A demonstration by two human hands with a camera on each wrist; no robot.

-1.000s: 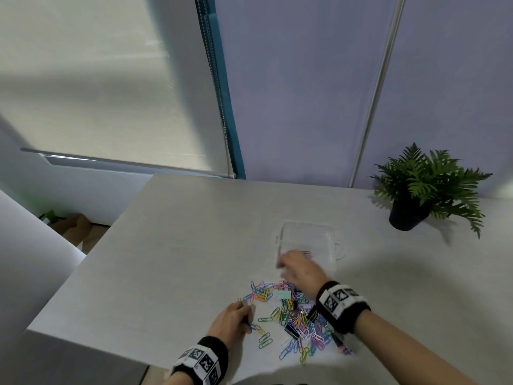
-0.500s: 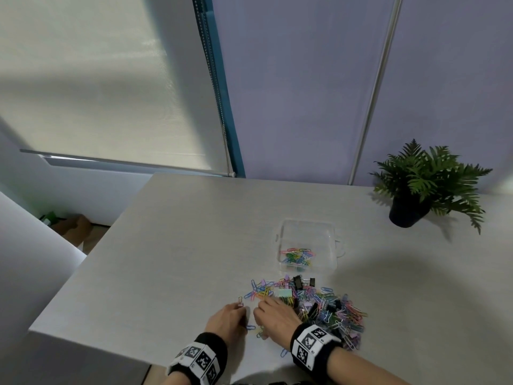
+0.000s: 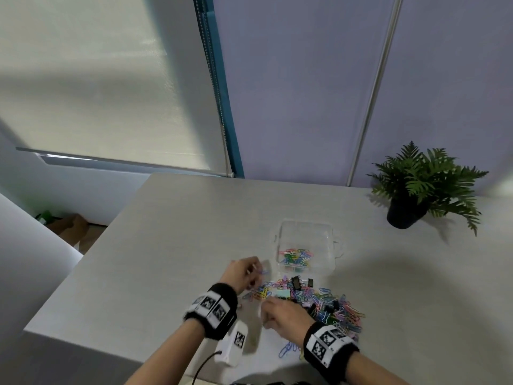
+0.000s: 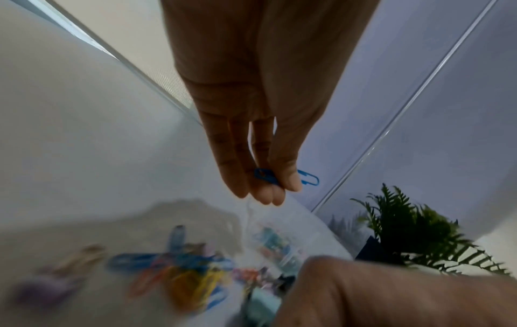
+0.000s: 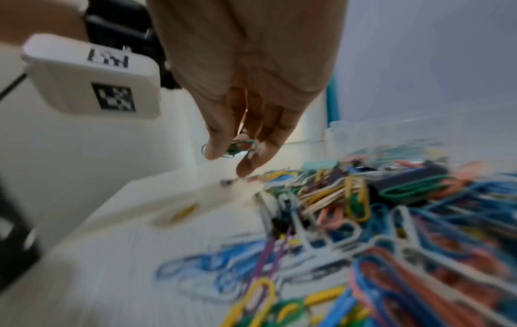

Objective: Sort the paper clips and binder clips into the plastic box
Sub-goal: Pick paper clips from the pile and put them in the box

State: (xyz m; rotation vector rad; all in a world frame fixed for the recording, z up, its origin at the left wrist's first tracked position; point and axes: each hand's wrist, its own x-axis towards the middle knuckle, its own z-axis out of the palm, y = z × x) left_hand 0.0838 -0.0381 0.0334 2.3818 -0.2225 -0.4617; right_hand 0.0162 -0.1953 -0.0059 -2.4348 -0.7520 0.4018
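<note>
A heap of coloured paper clips [image 3: 327, 304] mixed with black binder clips [image 3: 296, 283] lies near the table's front edge, just in front of a clear plastic box [image 3: 305, 232] that holds several paper clips. My left hand [image 3: 244, 273] is raised left of the box and pinches a blue paper clip [image 4: 265, 176] between thumb and fingertips. My right hand [image 3: 280, 315] hovers at the heap's near left edge and pinches a green paper clip [image 5: 240, 147].
A potted fern [image 3: 416, 187] stands at the table's back right. A white tagged device [image 3: 236, 343] with a cable hangs under my left wrist. The table's left edge [image 3: 91, 245] drops to the floor. A window blind and a grey wall rise behind.
My left hand has lifted off the table and moved forward toward the box with a blue clip. My right hand stays at the heap's near edge, now holding a green clip.
</note>
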